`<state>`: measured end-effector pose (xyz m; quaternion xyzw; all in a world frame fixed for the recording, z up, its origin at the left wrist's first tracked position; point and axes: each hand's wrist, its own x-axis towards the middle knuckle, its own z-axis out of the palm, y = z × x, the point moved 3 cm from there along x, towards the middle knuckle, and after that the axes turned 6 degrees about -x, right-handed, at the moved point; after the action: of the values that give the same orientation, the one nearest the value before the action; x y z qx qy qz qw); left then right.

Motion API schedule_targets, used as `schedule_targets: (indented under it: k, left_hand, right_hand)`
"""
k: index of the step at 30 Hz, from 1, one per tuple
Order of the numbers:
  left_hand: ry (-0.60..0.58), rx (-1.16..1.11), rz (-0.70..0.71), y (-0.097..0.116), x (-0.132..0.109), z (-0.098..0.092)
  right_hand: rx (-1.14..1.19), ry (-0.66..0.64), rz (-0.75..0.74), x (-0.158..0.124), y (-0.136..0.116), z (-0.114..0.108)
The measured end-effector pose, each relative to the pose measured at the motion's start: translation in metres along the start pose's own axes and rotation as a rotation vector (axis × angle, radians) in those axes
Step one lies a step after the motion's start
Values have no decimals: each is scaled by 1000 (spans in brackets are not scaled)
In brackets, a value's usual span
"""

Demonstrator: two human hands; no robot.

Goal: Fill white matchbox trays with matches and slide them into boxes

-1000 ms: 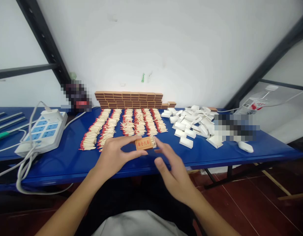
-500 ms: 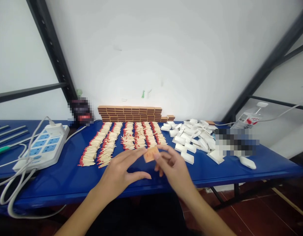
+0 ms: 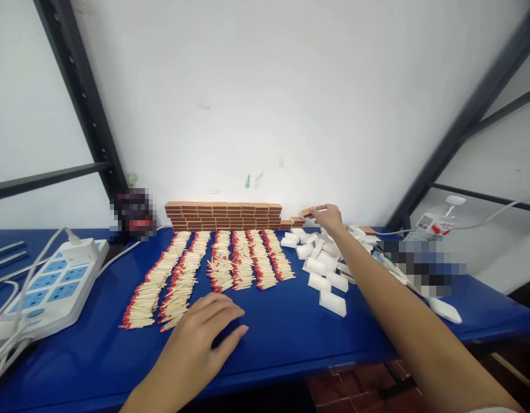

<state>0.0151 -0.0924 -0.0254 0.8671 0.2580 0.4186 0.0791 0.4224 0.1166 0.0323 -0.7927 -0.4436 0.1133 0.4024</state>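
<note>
My right hand (image 3: 328, 218) reaches to the back of the table, its fingers closed on a matchbox (image 3: 308, 212) with an orange top. Just left of and below that box lie a few more boxes, at the right end of a stacked wall of matchboxes (image 3: 224, 216) with brown sides. Near the front, my left hand (image 3: 207, 335) hovers over or rests on the blue table, thumb and fingers apart, holding nothing. Beyond it several rows of red-tipped matches (image 3: 243, 261) run toward the wall of boxes. White inner trays (image 3: 327, 258) lie heaped beneath my right forearm.
At the left stands a white power strip (image 3: 61, 281) with blue sockets and looping cables. A clear plastic bottle (image 3: 437, 221) is at the right rear, near blurred items and a white object (image 3: 444, 308). Black metal posts (image 3: 82, 92) rise on both sides.
My right hand has carried the matchbox from in front of me to the back, by the stack's right end. The left hand has come off the box and moved down and left.
</note>
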Motion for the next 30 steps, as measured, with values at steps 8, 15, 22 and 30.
schedule_targets:
  k: [8, 15, 22, 30]
  left_hand:
    - [-8, 92, 49, 8, 3, 0]
    - [-13, 110, 61, 10, 6, -1]
    - [-24, 120, 70, 13, 6, -1]
    - [-12, 128, 117, 13, 5, -1]
  right_hand:
    - [-240, 47, -144, -1, 20, 22]
    - [-476, 35, -221, -5, 10, 26]
    - [-638, 45, -224, -3, 2, 33]
    - [-744, 47, -211, -3, -3, 35]
